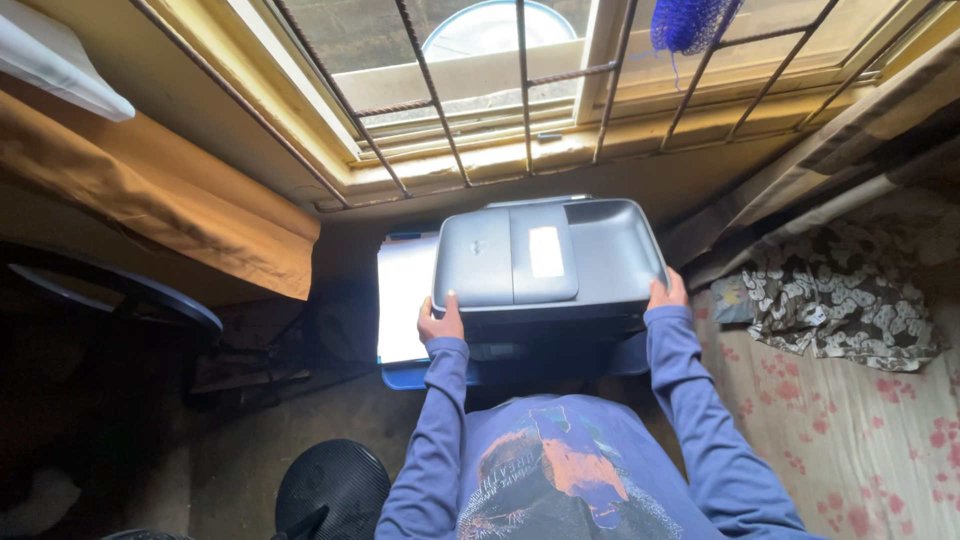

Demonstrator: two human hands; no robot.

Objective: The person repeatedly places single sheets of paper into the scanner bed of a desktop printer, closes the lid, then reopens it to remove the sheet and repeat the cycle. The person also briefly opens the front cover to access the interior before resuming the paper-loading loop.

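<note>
A grey printer [548,258] with a flat lid sits below a barred window, on a blue surface [405,376]. My left hand [440,320] grips its front left corner, fingers curled over the edge. My right hand [667,292] grips its front right corner the same way. Both arms wear blue-purple sleeves. A stack of white paper [404,296] lies just left of the printer, beside my left hand.
A window with rusty metal bars [525,90] is right behind the printer. Tan cloth [180,215] hangs at left over a dark round table edge [130,290]. A bed with floral sheets [850,420] lies at right. A black mesh chair back [335,485] is below left.
</note>
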